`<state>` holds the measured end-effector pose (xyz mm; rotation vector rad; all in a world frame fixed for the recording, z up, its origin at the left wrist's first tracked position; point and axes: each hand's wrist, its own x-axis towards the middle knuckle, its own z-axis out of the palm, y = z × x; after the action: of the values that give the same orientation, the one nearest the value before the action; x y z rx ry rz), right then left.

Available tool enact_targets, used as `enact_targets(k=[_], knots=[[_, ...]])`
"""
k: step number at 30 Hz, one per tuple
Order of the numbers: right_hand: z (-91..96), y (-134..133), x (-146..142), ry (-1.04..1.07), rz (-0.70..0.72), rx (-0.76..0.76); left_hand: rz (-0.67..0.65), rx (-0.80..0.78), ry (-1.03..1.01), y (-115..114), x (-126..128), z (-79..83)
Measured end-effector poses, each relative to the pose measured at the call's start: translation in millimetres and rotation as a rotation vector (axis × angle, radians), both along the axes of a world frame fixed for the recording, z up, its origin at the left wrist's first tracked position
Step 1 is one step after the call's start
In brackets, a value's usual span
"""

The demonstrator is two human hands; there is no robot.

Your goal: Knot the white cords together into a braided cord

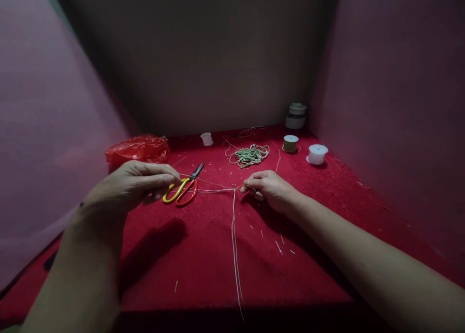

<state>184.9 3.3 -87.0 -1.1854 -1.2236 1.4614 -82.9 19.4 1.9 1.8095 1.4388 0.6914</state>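
My left hand (150, 178) is closed in a pinch on a thin cord (207, 180) that runs right to a small knot (234, 190). Just right of that knot, my right hand (267, 188) pinches a short thread end. Pale cords (234, 246) hang from the knot down past the table's front edge, and other white strands stretch left from it. Scissors (187, 188) with one yellow and one red handle lie beside my left hand, their blades pointing away. Behind the knot rests a heap of green and white braided cord (250, 156).
A red plastic bag (140, 150) lies at the back left. Along the back stand a small white spool (207, 139), a green thread spool (290, 143), a white spool (317, 154) and a round container (296, 116). Thread snippets dot the red cloth (203, 275). Walls enclose three sides.
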Motion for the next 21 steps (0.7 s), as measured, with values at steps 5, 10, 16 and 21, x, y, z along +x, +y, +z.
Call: enact_targets(k=[5,10,16,21], knots=[[-2.2,1.2,-1.6,0.117,0.024,-0.035,-0.390,-0.282,0.270,16.4,21.6,-33.0],[-1.1,0.2,-2.1,0.110,-0.057,-0.043,-0.313,-0.060,0.387,16.4,51.0,-63.2],[1.8,-1.3,-4.4,-0.339,-0.022,0.223,-0.293,0.331,0.413,14.7,68.4,-86.8],[-3.4,-2.0,-9.9,-0.901,0.029,0.403,-0.242,0.473,0.439,10.4,81.3,-98.8]])
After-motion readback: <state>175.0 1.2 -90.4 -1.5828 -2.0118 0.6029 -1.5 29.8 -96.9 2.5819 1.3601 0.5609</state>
